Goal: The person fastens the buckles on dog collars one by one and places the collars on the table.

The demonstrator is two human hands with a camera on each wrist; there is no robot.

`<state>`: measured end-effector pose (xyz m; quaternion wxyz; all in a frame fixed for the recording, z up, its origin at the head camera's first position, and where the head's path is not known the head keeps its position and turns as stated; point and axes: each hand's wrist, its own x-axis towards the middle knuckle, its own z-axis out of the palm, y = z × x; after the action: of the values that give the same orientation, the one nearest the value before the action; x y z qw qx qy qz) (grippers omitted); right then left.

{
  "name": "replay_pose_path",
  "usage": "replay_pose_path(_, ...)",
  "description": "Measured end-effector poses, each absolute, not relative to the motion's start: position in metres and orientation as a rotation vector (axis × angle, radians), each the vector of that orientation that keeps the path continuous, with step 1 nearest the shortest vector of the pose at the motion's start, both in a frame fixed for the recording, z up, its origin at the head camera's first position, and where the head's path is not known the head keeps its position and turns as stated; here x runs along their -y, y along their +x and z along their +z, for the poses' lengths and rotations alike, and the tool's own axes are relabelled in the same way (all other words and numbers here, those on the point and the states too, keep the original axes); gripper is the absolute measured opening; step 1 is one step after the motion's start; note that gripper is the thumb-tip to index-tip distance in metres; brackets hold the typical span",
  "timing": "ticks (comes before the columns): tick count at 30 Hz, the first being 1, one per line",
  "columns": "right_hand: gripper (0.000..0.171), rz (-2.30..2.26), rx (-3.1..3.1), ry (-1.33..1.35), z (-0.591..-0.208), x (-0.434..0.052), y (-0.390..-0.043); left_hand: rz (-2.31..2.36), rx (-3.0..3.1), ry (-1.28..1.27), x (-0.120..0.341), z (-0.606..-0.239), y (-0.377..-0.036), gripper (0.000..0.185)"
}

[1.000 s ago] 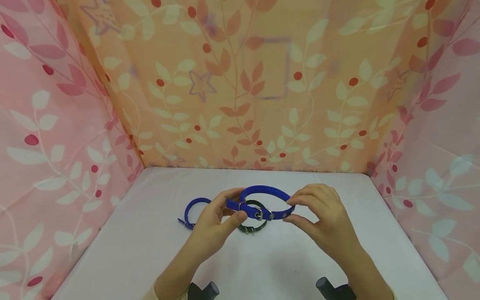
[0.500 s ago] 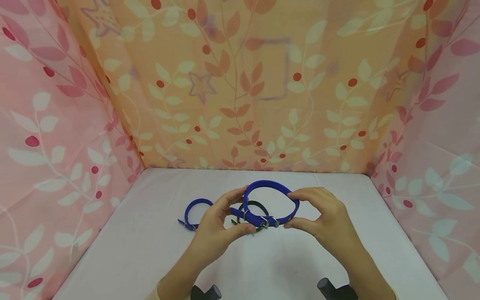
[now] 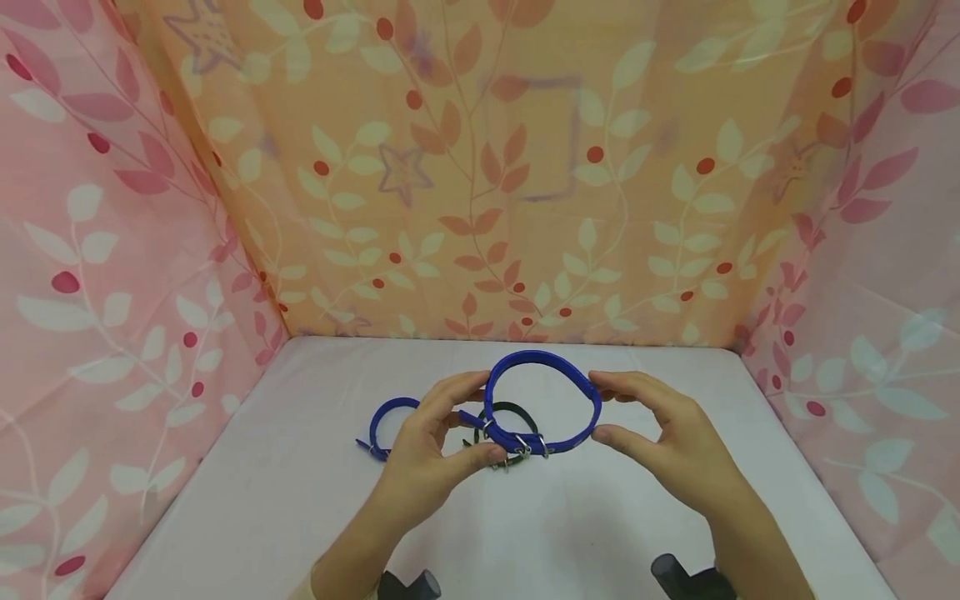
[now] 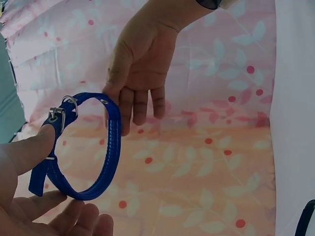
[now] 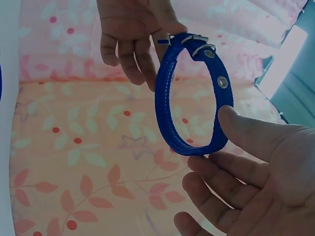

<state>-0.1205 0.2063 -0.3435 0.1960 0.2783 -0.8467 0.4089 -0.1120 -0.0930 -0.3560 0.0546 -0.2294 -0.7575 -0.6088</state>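
A blue pet collar, buckled into a loop, is held up above the table. My left hand grips its buckle side, the thumb in front and the fingers behind. At the loop's far right, the thumb and fingertips of my right hand are spread, right at the outer edge. The right wrist view shows a metal eyelet on the strap; the buckle is clear in the left wrist view. A dark collar lies behind the held one, and my left hand partly hides a second blue collar.
The white table meets an orange leaf-patterned curtain at the back. Pink patterned curtains stand along both sides. Dark wrist-worn devices show below both forearms.
The held collar has risen slightly and tipped so its loop faces the head camera more. My right hand first pinched its right end, then shifted right and loosened; the left hand keeps its grip.
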Motion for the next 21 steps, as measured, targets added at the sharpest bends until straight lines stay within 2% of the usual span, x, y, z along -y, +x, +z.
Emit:
replay_pose_path(5, 0.056, 1.159, 2.373, 0.783, -0.343, -0.213, -0.127, -1.876, 2.259, -0.728, 0.087, -0.364, -0.118, 0.073)
replay_pose_path(12, 0.046, 1.193, 2.487, 0.619, -0.357, -0.229, -0.136, -1.847, 2.347, -0.687, 0.067, -0.385, -0.139, 0.071)
replay_pose_path(21, 0.045, 1.208, 2.592, 0.496, -0.389, -0.250, -0.148, -1.774, 2.435, -0.719, 0.045, -0.409, -0.171, 0.069)
